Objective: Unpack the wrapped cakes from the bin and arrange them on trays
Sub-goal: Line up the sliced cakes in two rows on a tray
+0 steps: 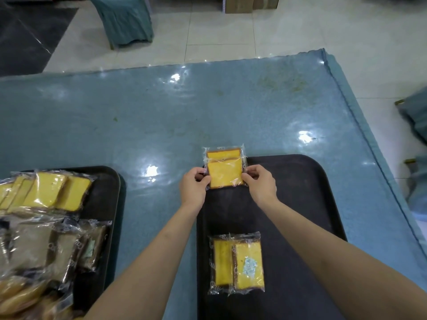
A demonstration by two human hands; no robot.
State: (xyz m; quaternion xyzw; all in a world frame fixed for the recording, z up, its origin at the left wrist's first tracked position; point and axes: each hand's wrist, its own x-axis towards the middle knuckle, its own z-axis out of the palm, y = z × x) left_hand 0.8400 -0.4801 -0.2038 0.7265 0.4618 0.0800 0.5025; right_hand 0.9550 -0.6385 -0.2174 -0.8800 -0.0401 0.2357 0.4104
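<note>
Cake: clear-wrapped yellow cake pack (224, 169) lay lengthwise away from us at the black plastic tray (300, 181) far-left corner.
Grip: our left hand (193, 188) and right hand (260, 184) pinched its opposite side edges.

A single head-worn camera looks forward and steeply down, close over the tabletop (161, 116). The wide-angle view reaches the tiled floor (254, 31) beyond its far edge.
</note>
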